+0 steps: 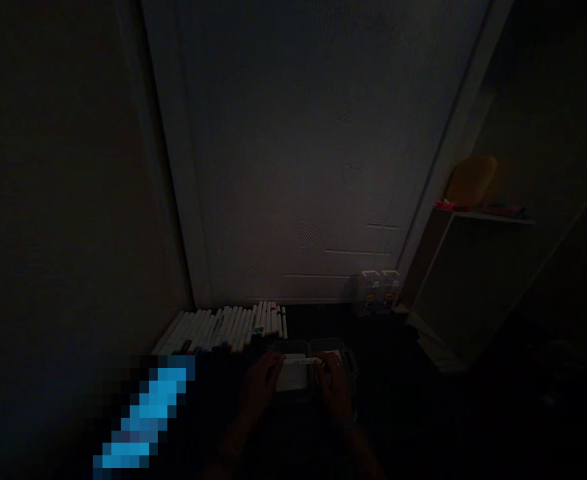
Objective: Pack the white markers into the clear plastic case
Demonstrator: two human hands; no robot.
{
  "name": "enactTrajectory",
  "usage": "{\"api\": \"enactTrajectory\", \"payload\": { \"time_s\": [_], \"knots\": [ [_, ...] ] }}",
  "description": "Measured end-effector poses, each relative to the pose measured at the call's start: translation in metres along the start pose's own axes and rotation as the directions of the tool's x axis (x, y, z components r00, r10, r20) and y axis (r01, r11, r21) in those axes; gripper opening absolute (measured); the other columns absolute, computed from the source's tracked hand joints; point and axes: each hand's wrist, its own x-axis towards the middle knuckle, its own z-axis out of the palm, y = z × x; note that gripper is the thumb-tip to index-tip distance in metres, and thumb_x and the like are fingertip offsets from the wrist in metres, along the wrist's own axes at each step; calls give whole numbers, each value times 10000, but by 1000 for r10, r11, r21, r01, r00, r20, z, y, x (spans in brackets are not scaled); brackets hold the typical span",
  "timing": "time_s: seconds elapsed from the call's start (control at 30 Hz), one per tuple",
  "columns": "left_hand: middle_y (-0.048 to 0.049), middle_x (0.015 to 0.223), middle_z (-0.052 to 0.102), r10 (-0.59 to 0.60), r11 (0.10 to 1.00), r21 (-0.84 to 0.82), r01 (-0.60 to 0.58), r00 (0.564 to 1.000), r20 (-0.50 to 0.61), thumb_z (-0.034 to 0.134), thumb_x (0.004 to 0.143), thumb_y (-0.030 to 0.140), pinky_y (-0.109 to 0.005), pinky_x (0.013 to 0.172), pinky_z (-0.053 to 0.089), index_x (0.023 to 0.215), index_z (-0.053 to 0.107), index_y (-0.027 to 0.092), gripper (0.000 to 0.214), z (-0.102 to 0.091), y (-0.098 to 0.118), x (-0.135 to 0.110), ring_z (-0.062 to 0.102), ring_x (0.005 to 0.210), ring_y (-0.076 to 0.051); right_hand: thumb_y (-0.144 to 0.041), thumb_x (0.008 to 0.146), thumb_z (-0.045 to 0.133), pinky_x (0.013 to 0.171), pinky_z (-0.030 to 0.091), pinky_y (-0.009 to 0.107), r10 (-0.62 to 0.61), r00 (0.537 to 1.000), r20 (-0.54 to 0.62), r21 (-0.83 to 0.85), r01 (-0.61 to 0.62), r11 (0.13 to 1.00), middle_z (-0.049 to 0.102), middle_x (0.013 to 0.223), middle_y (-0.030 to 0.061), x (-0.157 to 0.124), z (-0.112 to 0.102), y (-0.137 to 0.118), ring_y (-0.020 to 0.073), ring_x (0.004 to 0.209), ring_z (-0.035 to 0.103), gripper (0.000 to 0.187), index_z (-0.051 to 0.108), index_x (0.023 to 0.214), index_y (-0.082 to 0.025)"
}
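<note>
Both of my hands hold a white marker (301, 361) level between them, one at each end. The fingers of my left hand (266, 381) close on its left end. At its right end, the fingers of my right hand (334, 383) are pinched round it. Directly beneath is an opened clear plastic case (292, 347) with two halves side by side and something pale inside. Darkness hides the details of its contents. To the left, several white markers (231, 327) lie in a row on the dark surface.
Two clear plastic containers (368, 293) with labels stand at the back right against a pale panel (253, 167) with heart patterns. A shelf unit (438, 267) on the right bears an orange rounded object (472, 180). A bright blue pixelated patch (148, 413) covers the lower left.
</note>
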Motion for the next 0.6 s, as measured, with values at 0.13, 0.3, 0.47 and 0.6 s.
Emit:
{"api": "enactTrajectory", "payload": {
  "time_s": [0.13, 0.3, 0.47, 0.6],
  "knots": [
    [-41, 965, 653, -4, 1000, 15, 4, 1000, 4, 396, 864, 373, -295, 834, 474, 933, 591, 213, 262, -1, 2, 1, 603, 931, -180, -273, 917, 380, 792, 415, 307, -5, 1000, -9, -3, 5, 1000, 582, 962, 53, 1, -1, -1, 177, 913, 535, 210, 564, 1007, -228],
    [-30, 937, 650, -8, 1000, -7, 8, 1000, 27, 390, 867, 351, -282, 823, 471, 921, 590, 225, 242, -3, 6, 2, 605, 910, -172, -271, 918, 377, 787, 415, 306, -6, 1000, -20, -1, 6, 1000, 585, 951, 51, 1, 0, 1, 177, 904, 537, 208, 569, 986, -231],
    [-21, 905, 649, -13, 1000, -8, 13, 999, 45, 395, 867, 350, -273, 802, 472, 911, 587, 227, 232, -4, 9, 1, 608, 882, -166, -277, 916, 383, 798, 416, 305, -7, 999, -38, 13, 8, 1000, 588, 954, 49, 1, 1, 2, 175, 909, 542, 208, 570, 994, -229],
    [-23, 925, 656, -3, 1000, 2, 3, 1000, 28, 406, 859, 346, -273, 797, 472, 917, 593, 228, 229, -4, 8, 1, 610, 891, -172, -292, 917, 380, 790, 423, 304, -3, 999, -41, 17, 4, 1000, 594, 952, 52, 2, 1, 0, 177, 904, 547, 217, 573, 993, -227]
  ]
}}
